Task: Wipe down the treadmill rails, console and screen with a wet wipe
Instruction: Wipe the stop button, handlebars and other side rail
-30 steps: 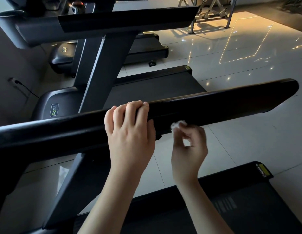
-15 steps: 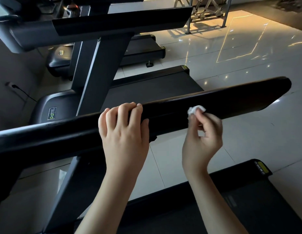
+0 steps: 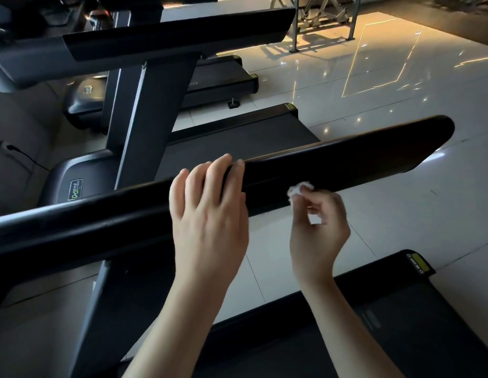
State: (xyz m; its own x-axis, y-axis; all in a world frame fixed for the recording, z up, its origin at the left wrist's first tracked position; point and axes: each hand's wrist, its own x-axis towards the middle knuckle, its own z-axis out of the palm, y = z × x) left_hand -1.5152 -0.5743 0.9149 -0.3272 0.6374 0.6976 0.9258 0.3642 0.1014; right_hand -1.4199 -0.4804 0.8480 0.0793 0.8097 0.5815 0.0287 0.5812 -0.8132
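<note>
The black treadmill side rail (image 3: 360,159) runs across the view from lower left to upper right. My left hand (image 3: 210,214) rests on the rail near its middle, with the fingers stretched up its side and the tips at its top edge. Just to the right, my right hand (image 3: 319,230) pinches a small crumpled white wet wipe (image 3: 298,188) between thumb and fingertips. The wipe is pressed against the rail's lower edge. The console and screen are out of view.
The belt deck (image 3: 401,336) of this treadmill lies below my arms. A second treadmill stands beyond, with its grey upright (image 3: 144,118) and rail (image 3: 169,39). Glossy tiled floor (image 3: 373,91) spreads to the right, with a metal rack (image 3: 319,12) at the back.
My right hand slid the wipe to the right along the rail, then back a little and down to its lower edge. My left hand's fingers uncurled from over the rail's top.
</note>
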